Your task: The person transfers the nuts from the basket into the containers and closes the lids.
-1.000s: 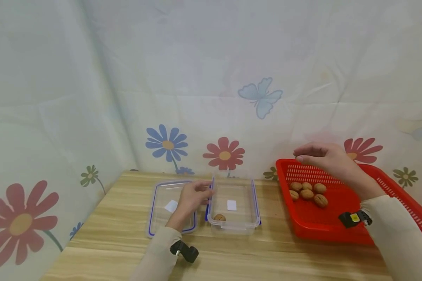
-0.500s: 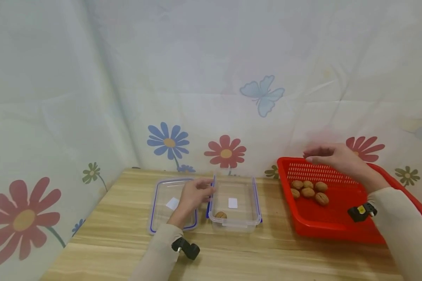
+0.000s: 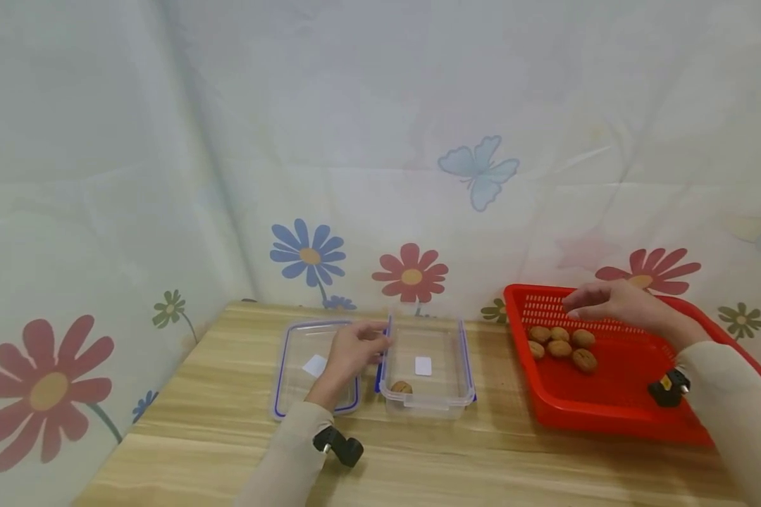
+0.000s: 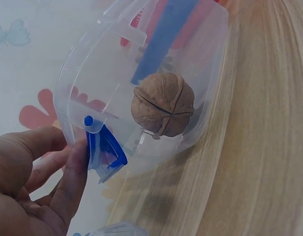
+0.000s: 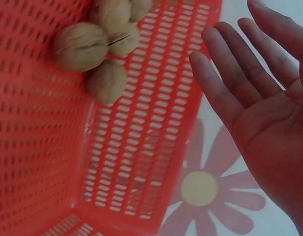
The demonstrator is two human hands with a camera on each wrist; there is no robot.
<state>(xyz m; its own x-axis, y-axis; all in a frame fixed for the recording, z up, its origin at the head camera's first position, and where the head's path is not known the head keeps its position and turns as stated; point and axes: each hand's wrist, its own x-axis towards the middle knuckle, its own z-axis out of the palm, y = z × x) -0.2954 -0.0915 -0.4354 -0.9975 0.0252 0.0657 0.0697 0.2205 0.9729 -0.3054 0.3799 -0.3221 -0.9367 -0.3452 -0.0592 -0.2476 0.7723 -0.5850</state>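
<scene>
My left hand point(image 3: 350, 352) is at the left side of a clear plastic food container point(image 3: 437, 403). In the left wrist view, its thumb and fingers pinch the container's rim by a blue latch point(image 4: 106, 150). One walnut point(image 3: 401, 388) lies inside, in the near left corner. My right hand point(image 3: 628, 306) is over the far side of a red plastic basket point(image 3: 609, 417), fingers extended and holding nothing, palm showing in the right wrist view. Several walnuts point(image 3: 559, 348) lie grouped in the basket's left part, below and left of that hand.
A clear lid point(image 3: 292, 380) with a blue seal lies on the wooden table point(image 3: 215, 380), left of the container and partly behind the left forearm. A flower-print curtain point(image 3: 380, 176) hangs right behind the table. White labels mark the lid and container.
My right hand has moved a little to the right and lower toward the basket. The left hand stays at the container; the whole head view shifts slightly.
</scene>
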